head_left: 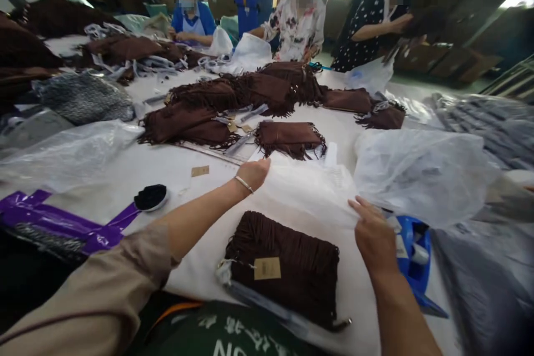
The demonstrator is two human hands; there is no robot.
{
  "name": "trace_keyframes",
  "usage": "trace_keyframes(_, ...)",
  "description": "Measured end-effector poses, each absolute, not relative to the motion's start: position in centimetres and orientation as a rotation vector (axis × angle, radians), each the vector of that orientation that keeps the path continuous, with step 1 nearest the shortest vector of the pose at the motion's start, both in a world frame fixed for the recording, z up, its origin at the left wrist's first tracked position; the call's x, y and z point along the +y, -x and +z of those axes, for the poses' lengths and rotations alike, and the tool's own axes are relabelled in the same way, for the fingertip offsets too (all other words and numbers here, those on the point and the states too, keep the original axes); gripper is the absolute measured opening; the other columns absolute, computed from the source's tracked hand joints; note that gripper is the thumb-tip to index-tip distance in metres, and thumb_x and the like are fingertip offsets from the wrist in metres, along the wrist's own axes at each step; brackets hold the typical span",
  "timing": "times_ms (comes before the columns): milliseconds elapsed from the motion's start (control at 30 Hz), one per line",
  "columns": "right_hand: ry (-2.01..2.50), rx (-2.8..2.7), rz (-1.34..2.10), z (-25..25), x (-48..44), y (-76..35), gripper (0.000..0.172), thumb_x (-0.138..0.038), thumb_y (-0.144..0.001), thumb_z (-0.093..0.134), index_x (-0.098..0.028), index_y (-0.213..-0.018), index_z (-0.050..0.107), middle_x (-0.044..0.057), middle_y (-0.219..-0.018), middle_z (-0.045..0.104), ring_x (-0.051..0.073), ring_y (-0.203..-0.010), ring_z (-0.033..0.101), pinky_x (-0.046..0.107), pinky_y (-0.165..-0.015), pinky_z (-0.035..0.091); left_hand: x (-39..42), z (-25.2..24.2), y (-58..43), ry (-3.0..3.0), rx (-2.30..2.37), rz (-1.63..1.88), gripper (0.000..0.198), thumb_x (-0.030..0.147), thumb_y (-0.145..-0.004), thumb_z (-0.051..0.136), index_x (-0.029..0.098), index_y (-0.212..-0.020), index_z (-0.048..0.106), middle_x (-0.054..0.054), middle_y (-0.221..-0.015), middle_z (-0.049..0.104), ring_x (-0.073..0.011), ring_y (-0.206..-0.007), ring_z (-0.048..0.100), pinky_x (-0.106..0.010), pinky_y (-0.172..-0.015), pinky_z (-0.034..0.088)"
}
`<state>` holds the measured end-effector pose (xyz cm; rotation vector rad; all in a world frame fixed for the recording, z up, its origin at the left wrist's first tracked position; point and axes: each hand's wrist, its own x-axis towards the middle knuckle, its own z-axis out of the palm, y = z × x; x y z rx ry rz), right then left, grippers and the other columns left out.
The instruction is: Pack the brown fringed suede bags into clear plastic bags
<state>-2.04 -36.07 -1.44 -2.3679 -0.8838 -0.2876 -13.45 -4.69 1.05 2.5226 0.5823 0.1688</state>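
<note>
- Handling the thin, translucent white plastic sheet (pixel 311 183) well calls, I judge, for even tension between both hands, a light grip near its corners, and fingernails clear of the film so that it neither creases nor tears.
- The left hand (pixel 255 174), at nine o'clock of the sheet, has its fingers closed on that edge.
- The right hand (pixel 375 236), at four o'clock, has half-curled fingers touching the opposite edge; the view is soft there, so I cannot tell whether the pinch is closed.
- The two hands are well apart, with the sheet spread between them, above the white tabletop (pixel 354 289).
- At six o'clock, just beyond the sheet on the wearer's side, lies a flat, dark-brown fringed bag (pixel 292 239), a tan paper tag (pixel 267 268) resting on it; neither hand touches it.
- At eleven o'clock, near the sheet's far edge, lies a second brown fringed bag (pixel 287 134).
- Near the right wrist, at four o'clock, is a blue plastic tape dispenser (pixel 423 256).
- At three o'clock sits a large, crumpled translucent plastic bag (pixel 421 172).
</note>
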Motion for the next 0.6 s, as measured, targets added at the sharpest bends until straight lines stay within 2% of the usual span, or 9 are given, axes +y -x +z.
trace_keyframes(67, 2.306, -0.636, -0.27, -3.1, -38.2, 4.2, 0.057, -0.009, -0.069, 0.036, -0.022, -0.12, 0.06, 0.002, -0.134, 0.051, 0.021, -0.125, 0.044, 0.042, -0.112, 0.028, -4.4, 0.2, 15.9, -2.405, 0.706, 0.208, 0.035, 0.021, -0.095, 0.036, 0.012, -0.127, 0.045, -0.021, -0.12, 0.054, -0.0328, -0.115, 0.05, -0.047, -0.095, 0.038)
trace_keyframes(133, 2.154, -0.346, -0.181, -5.1, -39.4, 5.8, 0.062, -0.013, -0.066, 0.039, -0.024, -0.126, 0.054, 0.002, -0.133, 0.052, 0.023, -0.122, 0.048, 0.045, -0.107, 0.036, -5.3, -0.9, 17.4, -2.243, 0.774, 0.179, 0.033, 0.029, -0.096, 0.035, 0.011, -0.118, 0.053, -0.019, -0.11, 0.061, -0.028, -0.102, 0.059, -0.038, -0.085, 0.047)
trace_keyframes(200, 1.925, -0.129, -0.053, -6.6, -39.8, 6.3, 0.064, -0.019, -0.065, 0.043, -0.026, -0.128, 0.051, 0.005, -0.124, 0.058, 0.025, -0.109, 0.058, 0.044, -0.089, 0.052, -7.0, -2.1, 17.5, -2.037, 0.786, 0.095, 0.042, 0.036, -0.098, 0.028, 0.008, -0.102, 0.059, -0.016, -0.087, 0.067, -0.0218, -0.076, 0.066, -0.03, -0.066, 0.051)
trace_keyframes(267, 1.764, -0.069, 0.052, -7.4, -39.8, 5.9, 0.058, -0.025, -0.067, 0.046, -0.029, -0.124, 0.053, 0.006, -0.113, 0.063, 0.025, -0.095, 0.064, 0.039, -0.07, 0.058, -8.6, -3.1, 16.2, -1.816, 0.749, 0.013, 0.051, 0.04, -0.099, 0.02, 0.006, -0.099, 0.058, -0.013, -0.076, 0.067, -0.0169, -0.06, 0.064, -0.025, -0.053, 0.05)
trace_keyframes(333, 1.719, -0.105, 0.119, -7.5, -39.6, 5.3, 0.049, -0.031, -0.07, 0.046, -0.031, -0.118, 0.056, 0.007, -0.11, 0.064, 0.025, -0.092, 0.065, 0.039, -0.065, 0.059, -9.6, -3.9, 14.2, -1.619, 0.681, -0.035, 0.045, 0.037, -0.099, 0.022, 0.008, -0.106, 0.056, -0.013, -0.083, 0.069, -0.0142, -0.065, 0.066, -0.022, -0.056, 0.052)
trace_keyframes(467, 1.575, -0.062, 0.269, -8.2, -39.4, 6.2, 0.045, -0.04, -0.074, 0.046, -0.03, -0.117, 0.055, 0.006, -0.109, 0.064, 0.027, -0.099, 0.063, 0.051, -0.081, 0.056, -9.2, -5.3, 11.4, -1.367, 0.555, -0.139, 0.027, 0.027, -0.091, 0.045, 0.009, -0.106, 0.058, -0.014, -0.1, 0.068, -0.0163, -0.087, 0.068, -0.026, -0.076, 0.056)
trace_keyframes(600, 1.681, 0.032, 0.499, -9.9, -40.3, 9.1, 0.041, -0.049, -0.079, 0.05, -0.025, -0.112, 0.058, 0.007, -0.105, 0.063, 0.028, -0.103, 0.061, 0.05, -0.086, 0.054, -6.7, -7.0, 12.6, -1.29, 0.465, -0.277, 0.032, 0.035, -0.073, 0.07, 0.011, -0.093, 0.066, -0.011, -0.092, 0.07, -0.0211, -0.089, 0.067, -0.033, -0.084, 0.054)
